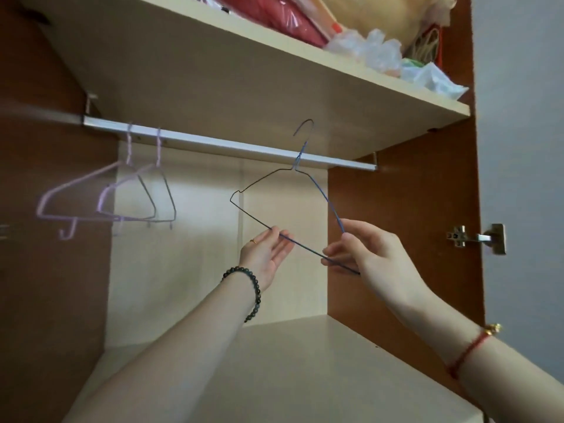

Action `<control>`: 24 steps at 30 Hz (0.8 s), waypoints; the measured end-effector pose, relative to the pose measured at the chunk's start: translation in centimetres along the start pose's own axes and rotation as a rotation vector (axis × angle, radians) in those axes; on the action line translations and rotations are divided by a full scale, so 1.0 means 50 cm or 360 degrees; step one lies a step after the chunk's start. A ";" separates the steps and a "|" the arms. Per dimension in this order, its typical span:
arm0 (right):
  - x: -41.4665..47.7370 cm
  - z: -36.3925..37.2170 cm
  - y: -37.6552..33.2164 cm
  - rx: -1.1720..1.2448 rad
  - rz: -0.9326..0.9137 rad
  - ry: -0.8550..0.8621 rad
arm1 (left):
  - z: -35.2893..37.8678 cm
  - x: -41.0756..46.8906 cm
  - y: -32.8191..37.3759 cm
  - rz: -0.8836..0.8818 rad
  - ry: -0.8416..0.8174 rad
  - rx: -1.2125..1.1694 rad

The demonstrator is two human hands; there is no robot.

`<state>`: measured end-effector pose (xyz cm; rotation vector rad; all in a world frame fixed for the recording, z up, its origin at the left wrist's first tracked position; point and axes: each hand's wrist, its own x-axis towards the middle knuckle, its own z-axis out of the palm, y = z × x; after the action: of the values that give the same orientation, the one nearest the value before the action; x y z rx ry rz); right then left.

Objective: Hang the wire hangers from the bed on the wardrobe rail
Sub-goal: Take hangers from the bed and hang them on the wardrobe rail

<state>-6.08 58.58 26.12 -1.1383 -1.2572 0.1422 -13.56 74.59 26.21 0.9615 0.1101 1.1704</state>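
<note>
A thin dark blue wire hanger (pixel 259 215) is held up in front of the silver wardrobe rail (pixel 213 145). Its hook rises above the rail near the right end and does not rest on it. My left hand (pixel 265 254) supports the bottom wire with its fingertips, palm up. My right hand (pixel 366 254) pinches the hanger's right corner. Two pale purple hangers (pixel 100 193) hang on the rail at the left.
A cream shelf (pixel 274 71) sits just above the rail, loaded with bags, plastic and red fabric (pixel 366 41). The brown wardrobe side (pixel 396 224) stands right, with a door hinge (pixel 476 238). A cream lower shelf (pixel 274 361) lies below my arms.
</note>
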 end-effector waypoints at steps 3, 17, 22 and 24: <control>0.067 0.071 -0.010 0.0020 -0.0049 -0.0082 | -0.038 0.045 0.055 0.0086 0.0079 0.0091; 0.233 0.329 -0.039 -0.0157 -0.0242 -0.0196 | -0.182 0.155 0.208 0.0134 0.0464 0.0300; 0.243 0.356 -0.021 -0.0164 -0.0118 -0.0259 | -0.210 0.160 0.198 0.0088 0.0513 0.0331; 0.243 0.361 -0.016 -0.0176 -0.0083 -0.0316 | -0.212 0.154 0.195 0.0055 0.0515 0.0334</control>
<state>-16.28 76.70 32.61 -1.2071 -1.4851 0.1510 -23.01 87.55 29.37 0.9519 0.4853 1.3591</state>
